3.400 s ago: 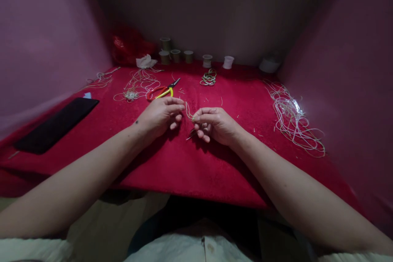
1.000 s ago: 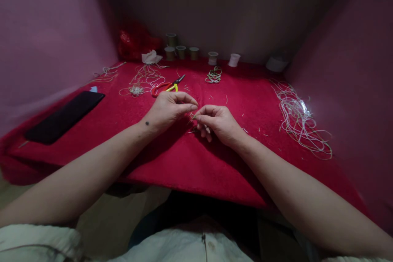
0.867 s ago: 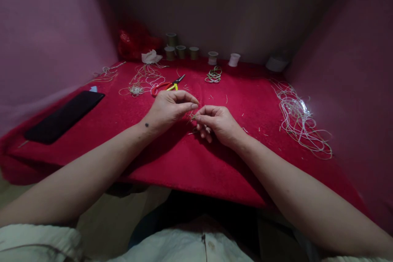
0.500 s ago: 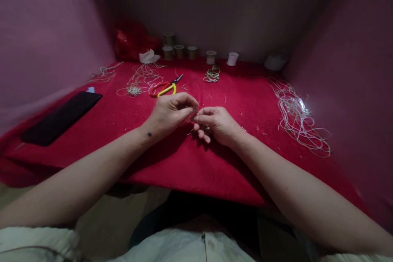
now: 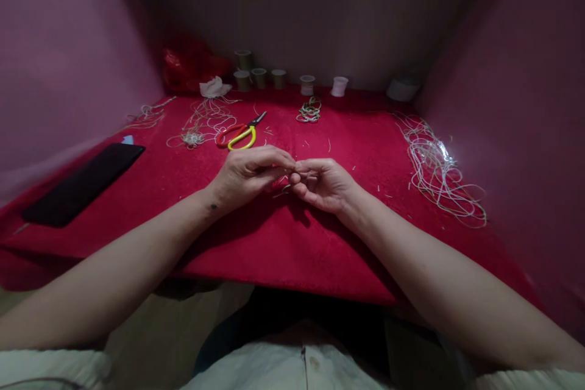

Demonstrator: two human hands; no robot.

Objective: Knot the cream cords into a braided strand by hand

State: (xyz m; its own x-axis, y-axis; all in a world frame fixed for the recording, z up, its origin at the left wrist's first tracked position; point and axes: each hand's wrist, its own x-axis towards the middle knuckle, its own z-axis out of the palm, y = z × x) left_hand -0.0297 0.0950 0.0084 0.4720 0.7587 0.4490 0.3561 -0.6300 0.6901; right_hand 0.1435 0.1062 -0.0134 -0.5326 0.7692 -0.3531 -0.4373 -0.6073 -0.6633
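My left hand (image 5: 247, 173) and my right hand (image 5: 322, 183) meet fingertip to fingertip over the middle of the red cloth (image 5: 283, 237). Both are closed in a pinch on a short piece of thin pale cord (image 5: 284, 186), most of it hidden by the fingers. A little of it shows just below the fingertips. Both wrists rest low over the cloth.
Red-and-yellow scissors (image 5: 237, 134) lie behind my left hand. Loose cord tangles (image 5: 201, 125) sit at the back left, a small coil (image 5: 309, 112) at the back centre, a big cord pile (image 5: 436, 167) at the right. Spools (image 5: 258, 77) line the back wall. A black phone (image 5: 82, 181) lies at the left.
The cord loop that stood between my hands 3.4 s ago is now drawn into the fingers. My hands have closed together until the fingertips touch. The view shifted slightly.
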